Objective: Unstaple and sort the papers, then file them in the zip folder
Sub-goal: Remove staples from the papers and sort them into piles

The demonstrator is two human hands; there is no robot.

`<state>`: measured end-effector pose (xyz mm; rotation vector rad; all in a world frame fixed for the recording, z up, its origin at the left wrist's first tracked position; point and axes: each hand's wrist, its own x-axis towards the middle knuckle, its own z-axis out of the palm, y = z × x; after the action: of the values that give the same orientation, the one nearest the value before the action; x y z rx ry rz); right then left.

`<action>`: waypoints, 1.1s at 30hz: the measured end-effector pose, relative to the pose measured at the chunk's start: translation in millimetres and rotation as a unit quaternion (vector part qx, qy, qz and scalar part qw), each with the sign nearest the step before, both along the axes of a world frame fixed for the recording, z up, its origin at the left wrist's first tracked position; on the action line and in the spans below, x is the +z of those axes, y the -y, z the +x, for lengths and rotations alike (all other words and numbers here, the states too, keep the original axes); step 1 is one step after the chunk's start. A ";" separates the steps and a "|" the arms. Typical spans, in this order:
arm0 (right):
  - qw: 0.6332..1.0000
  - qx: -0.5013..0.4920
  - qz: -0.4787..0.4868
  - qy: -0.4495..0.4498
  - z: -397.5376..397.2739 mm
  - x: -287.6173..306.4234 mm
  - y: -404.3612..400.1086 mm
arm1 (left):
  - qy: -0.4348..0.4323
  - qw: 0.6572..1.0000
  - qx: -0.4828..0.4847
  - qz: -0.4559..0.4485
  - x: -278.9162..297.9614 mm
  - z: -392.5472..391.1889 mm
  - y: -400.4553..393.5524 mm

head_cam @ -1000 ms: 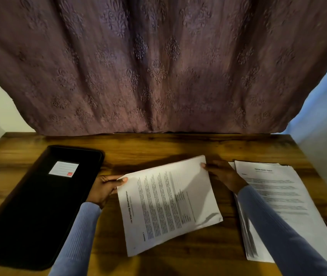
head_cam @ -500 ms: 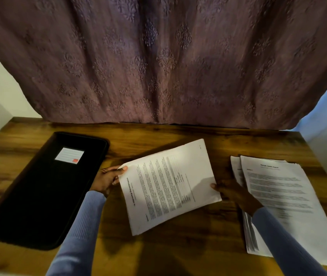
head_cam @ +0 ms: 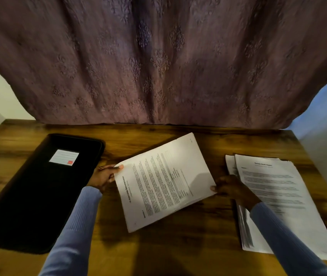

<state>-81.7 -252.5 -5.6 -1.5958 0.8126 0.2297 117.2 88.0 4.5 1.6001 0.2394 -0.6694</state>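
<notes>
A stapled set of printed papers (head_cam: 164, 182) is held tilted above the middle of the wooden table (head_cam: 178, 246). My left hand (head_cam: 104, 176) pinches its left corner, thumb on top. My right hand (head_cam: 232, 189) grips its right edge near the lower corner. A black zip folder (head_cam: 39, 192) with a small white label lies shut on the left of the table. A stack of more printed papers (head_cam: 282, 200) lies on the right, partly under my right forearm.
A purple patterned curtain (head_cam: 158, 60) hangs along the table's far edge. Pale walls stand at both sides. Bare wood shows in front of the held papers and between them and the right stack.
My right hand slid from the papers' top right corner down to the lower right edge. The set of papers rose a little and shifted; my left hand kept its pinch.
</notes>
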 end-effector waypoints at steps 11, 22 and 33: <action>0.993 -0.079 0.082 0.011 1.2 5.2 -3.4 | 0.016 0.999 0.018 0.025 1.8 0.7 -0.4; 0.982 -0.158 0.093 0.041 -2.9 -4.8 -9.5 | 0.032 0.998 0.014 0.052 5.1 -60.7 -5.9; 0.984 -0.157 0.069 0.043 -8.6 -8.4 -17.1 | -0.076 0.997 -0.024 0.023 -5.3 -105.5 -22.1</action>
<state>-90.3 -235.3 -14.0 -1.3178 0.9473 -0.0108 11.7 110.2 -0.8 1.6037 0.3316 -0.8296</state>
